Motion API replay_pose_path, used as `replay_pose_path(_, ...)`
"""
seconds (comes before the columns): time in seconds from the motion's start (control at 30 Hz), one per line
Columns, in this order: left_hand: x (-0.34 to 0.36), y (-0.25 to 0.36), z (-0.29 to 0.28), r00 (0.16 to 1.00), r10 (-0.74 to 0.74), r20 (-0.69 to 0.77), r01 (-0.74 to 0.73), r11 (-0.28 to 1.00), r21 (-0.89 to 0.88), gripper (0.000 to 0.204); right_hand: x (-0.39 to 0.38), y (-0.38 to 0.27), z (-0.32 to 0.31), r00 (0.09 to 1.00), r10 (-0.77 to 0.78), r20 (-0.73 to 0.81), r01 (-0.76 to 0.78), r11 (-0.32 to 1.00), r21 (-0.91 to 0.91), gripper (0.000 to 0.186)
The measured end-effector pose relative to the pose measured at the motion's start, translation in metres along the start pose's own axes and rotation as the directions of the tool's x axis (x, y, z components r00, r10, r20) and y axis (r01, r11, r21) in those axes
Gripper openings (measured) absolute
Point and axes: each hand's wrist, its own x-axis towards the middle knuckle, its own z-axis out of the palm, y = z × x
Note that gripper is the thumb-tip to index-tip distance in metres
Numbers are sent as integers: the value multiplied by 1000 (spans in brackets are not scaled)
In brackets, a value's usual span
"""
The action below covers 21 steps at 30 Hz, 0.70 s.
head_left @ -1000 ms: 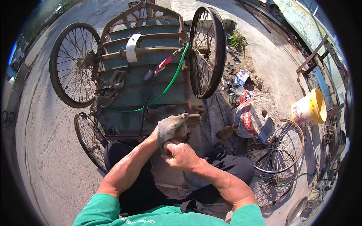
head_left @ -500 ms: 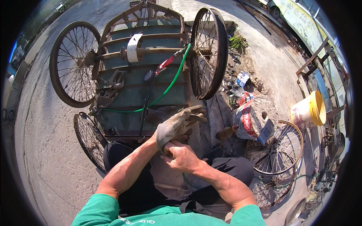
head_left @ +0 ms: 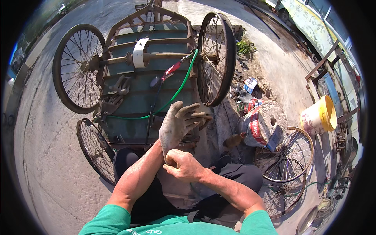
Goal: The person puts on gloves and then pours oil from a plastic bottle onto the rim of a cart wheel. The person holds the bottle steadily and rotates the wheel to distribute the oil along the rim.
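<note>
My left hand point(head_left: 178, 121) wears a tan work glove, raised with fingers spread. Below it, my right hand point(head_left: 179, 164) is bare, its thumb and fingers pinching the glove's cuff at the left wrist. Beyond both hands lies an upturned metal cart point(head_left: 133, 102) with a green ribbed underside, two large spoked wheels point(head_left: 59, 70) on an axle, and a white strip point(head_left: 138, 54) round that axle. A second pale glove point(head_left: 120, 88) rests on the cart's left part. A red inflator point(head_left: 170, 71) with a dark gauge and a green hose point(head_left: 176, 94) lie across the underside.
At right are a concrete-topped drum point(head_left: 252, 125), a yellow-rimmed bucket point(head_left: 315, 115), loose spoked wheels point(head_left: 286, 160) and rubble point(head_left: 244, 94). A painted vehicle point(head_left: 313, 25) and rusty metal frames point(head_left: 321, 66) line the right edge. Concrete ground point(head_left: 51, 156) stretches along the left.
My gloved left hand has risen and tilted upright, its fingers fanned wider. My right hand still grips the cuff, which now sits a little lower along the wrist.
</note>
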Motion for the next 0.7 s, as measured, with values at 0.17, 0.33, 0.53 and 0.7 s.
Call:
replay_pose_path(0.17,-5,-2,19,990,-122,-65,114,985,-127,44,-4,-1,1,996,35,81,-40,998,57,20)
replay_pose_path(0.33,-7,-1,6,999,19,-44,-16,998,54,43,-2,-4,3,997,-14,75,13,1000,16,20)
replay_pose_path(0.53,-7,34,24,1000,15,-2,-15,969,-247,49,9,-6,-4,991,118,61,-127,977,172,20)
replay_pose_path(0.7,-19,49,41,924,36,381,107,932,-346,81,12,24,-29,969,245,-8,-154,634,758,23)
